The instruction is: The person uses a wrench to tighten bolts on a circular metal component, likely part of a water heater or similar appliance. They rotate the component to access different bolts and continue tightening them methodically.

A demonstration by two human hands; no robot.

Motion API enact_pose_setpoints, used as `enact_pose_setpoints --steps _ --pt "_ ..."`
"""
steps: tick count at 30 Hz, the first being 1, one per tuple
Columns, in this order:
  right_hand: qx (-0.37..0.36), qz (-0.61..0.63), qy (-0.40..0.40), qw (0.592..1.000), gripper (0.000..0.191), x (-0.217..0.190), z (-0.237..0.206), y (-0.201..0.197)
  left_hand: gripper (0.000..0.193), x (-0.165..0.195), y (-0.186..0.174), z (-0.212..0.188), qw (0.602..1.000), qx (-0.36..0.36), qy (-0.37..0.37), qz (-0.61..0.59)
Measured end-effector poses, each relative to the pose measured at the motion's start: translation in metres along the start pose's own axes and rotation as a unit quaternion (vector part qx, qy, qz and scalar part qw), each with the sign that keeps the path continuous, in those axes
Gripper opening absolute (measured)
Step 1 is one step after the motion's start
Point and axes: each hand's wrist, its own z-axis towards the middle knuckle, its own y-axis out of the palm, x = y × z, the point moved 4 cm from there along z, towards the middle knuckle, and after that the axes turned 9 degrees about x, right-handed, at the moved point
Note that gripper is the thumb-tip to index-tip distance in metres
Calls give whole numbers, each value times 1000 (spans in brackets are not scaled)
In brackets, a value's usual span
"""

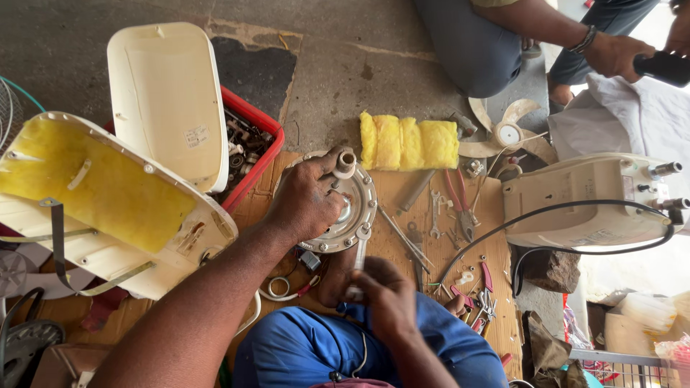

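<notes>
Left hand point(305, 205): clamped over the round metal motor housing point(357, 215), centre of frame.
Right hand point(384, 298): at 6 o'clock, gripping a wrench point(359, 253) set on the housing rim.
Pliers point(460, 205): at 3 o'clock.

Soft even daylight, faint shadows, overexposed glare at the right edge, mostly sharp, slight wide-angle stretching at borders

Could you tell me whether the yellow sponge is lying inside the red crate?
No, the yellow sponge lies on the floor, right of the red crate.

Red crate point(253, 154) crowds the left; loose tools point(438, 215) clutter the right
</notes>
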Motion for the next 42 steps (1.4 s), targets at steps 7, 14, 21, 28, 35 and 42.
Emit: enact_pose_setpoints --steps 7,14,21,28,35,42 --pt "-17 -56 -56 997 38 -26 5 -27 64 8 -1 -2 1000 -7 -17 -24" --pt "-45 -197 -44 978 42 -40 12 -47 44 9 -8 -6 998 -23 32 53" --pt "-31 -216 -172 961 43 -127 62 -45 37 11 -10 -6 998 -47 43 -4" --pt "-113 -294 -210 926 39 -169 62 69 55 5 -8 -5 998 -45 -9 48" --pt "-89 47 -329 939 41 -216 34 -39 41 -3 -3 -3 997 -36 -6 -63" --pt "-121 303 -253 911 27 -133 59 -161 58 3 0 2 998 -40 -11 -46"
